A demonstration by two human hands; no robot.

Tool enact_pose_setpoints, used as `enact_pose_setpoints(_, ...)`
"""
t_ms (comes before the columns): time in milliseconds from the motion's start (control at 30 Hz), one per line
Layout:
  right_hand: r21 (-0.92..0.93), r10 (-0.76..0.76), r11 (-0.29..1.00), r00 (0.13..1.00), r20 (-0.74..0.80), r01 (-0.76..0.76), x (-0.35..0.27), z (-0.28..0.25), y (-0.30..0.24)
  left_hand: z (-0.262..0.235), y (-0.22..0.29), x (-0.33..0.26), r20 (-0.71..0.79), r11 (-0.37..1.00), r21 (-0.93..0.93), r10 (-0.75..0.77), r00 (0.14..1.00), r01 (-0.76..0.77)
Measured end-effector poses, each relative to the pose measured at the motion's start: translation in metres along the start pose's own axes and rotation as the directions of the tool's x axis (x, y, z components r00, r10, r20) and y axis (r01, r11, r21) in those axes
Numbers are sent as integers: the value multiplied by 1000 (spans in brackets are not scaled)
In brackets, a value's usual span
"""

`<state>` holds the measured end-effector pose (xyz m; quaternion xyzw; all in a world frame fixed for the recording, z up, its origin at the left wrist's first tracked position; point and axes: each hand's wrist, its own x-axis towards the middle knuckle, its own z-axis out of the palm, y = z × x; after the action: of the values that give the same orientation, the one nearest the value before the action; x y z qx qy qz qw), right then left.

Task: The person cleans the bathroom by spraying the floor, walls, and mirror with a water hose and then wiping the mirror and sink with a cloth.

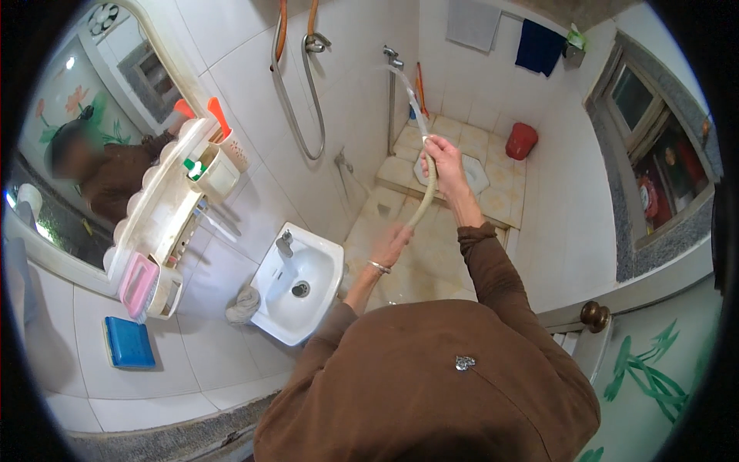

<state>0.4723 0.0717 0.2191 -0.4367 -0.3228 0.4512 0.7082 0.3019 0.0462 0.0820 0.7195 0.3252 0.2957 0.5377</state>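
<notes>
Nearer, the blurred left hand (391, 245) seems to grasp a hose (428, 192), stretched above the floor (439, 269); farther along, the right hand (448, 160) clasps it too. A gentle bend and firm grip should prevent kinks.

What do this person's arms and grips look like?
Both sleeves are plain brown, and the right one ends in a bunched cuff. The left grip and right grip have no gloves; a thin, silvery bracelet sits just behind the left one.
</notes>
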Motion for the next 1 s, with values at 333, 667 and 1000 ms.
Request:
enact_pose_setpoints(333,18,186,981,966,180,-192,-40,27,68,23,-21,-49,94,969,-246,-5,996,28)
enact_pose_setpoints(667,-18,232,973,972,35,-232,-51,45,83,5,-21,-64,-66,944,-329,-14,998,-9)
enact_pose_setpoints(1000,-130,51,990,997,-63,-59,-46,45,74,5,-14,-56,-77,944,-329,7,997,-32)
